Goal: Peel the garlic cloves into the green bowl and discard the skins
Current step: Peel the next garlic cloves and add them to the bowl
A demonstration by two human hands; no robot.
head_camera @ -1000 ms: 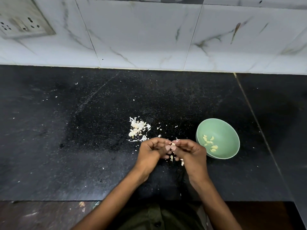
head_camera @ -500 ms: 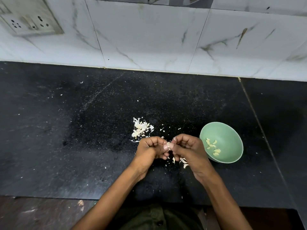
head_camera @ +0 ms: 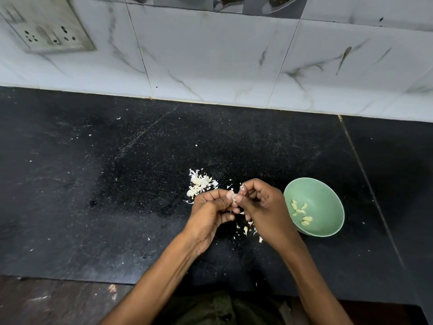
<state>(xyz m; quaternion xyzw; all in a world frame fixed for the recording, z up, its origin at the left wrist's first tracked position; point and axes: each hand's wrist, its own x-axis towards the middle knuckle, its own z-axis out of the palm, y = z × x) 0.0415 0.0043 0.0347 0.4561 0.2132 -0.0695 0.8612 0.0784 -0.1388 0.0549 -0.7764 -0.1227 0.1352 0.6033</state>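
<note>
Head view
Left hand (head_camera: 210, 211): fingers curling, its grip pinching the garlic clove (head_camera: 242, 190) together with the other hand.
Right hand (head_camera: 264, 207): fingers curling, its grip pinching the same clove, just left of the green bowl (head_camera: 328, 227).
Peeled cloves (head_camera: 301, 213): lying inside the bowl.
Skins (head_camera: 200, 184): lying piled on the black worktop (head_camera: 117, 184), just beyond the left hand; more scraps (head_camera: 248, 229) lying under the hands.

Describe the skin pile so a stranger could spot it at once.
Start at the black counter below the marble wall tiles, then find the green bowl on its right. The skin pile lies left of the bowl, just beyond the left hand: white papery flakes heaped together, unlike the scattered single bits nearby.
</note>
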